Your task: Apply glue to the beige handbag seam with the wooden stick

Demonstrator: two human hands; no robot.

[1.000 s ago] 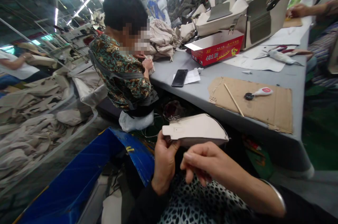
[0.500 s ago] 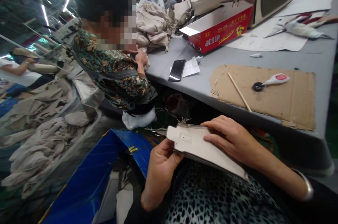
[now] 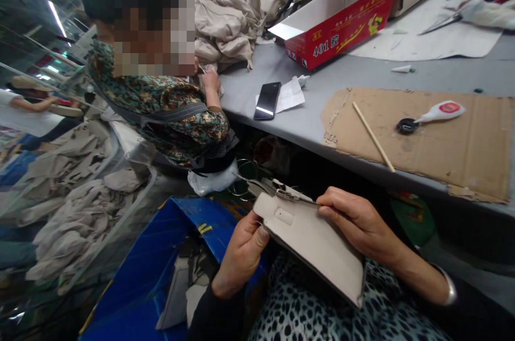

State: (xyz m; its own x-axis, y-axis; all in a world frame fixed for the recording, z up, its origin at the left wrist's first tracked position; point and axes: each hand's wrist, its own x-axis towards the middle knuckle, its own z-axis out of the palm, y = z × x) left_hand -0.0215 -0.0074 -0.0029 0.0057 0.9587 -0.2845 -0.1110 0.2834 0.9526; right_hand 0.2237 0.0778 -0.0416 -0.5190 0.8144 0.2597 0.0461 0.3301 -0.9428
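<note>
Panel of beige, leather-like material point(image 3: 314, 244), flat and edged in a darker line, slants above a black-and-white spotted cloth garment point(image 3: 298, 303), held between both bare hands, well apart from the tabletop. Taking twelve as the top of the view, its long axis runs from a tabbed end at ten o'clock to a plain end at four.

The bare left hand point(image 3: 241, 250) is closed in a pinch, thumb and fingers at the tabbed end, so the panel stretches away from it toward four o'clock. The bare right hand point(image 3: 358, 220) grasps the upper long edge, fingers bent; from there most of the panel lies toward eight. The left is nearer the tab and its small rectangular mark, the right nearer the plain end.

From the panel, a torn sheet of brown cardboard point(image 3: 434, 164) lies at two o'clock on a grey table point(image 3: 362, 73), bearing a thin, pale wooden stick point(image 3: 373, 136) and a white bottle with a red label point(image 3: 444, 110). A black rectangular phone point(image 3: 267, 101) is at eleven, a blue plastic bin point(image 3: 140, 271) at nine.
</note>
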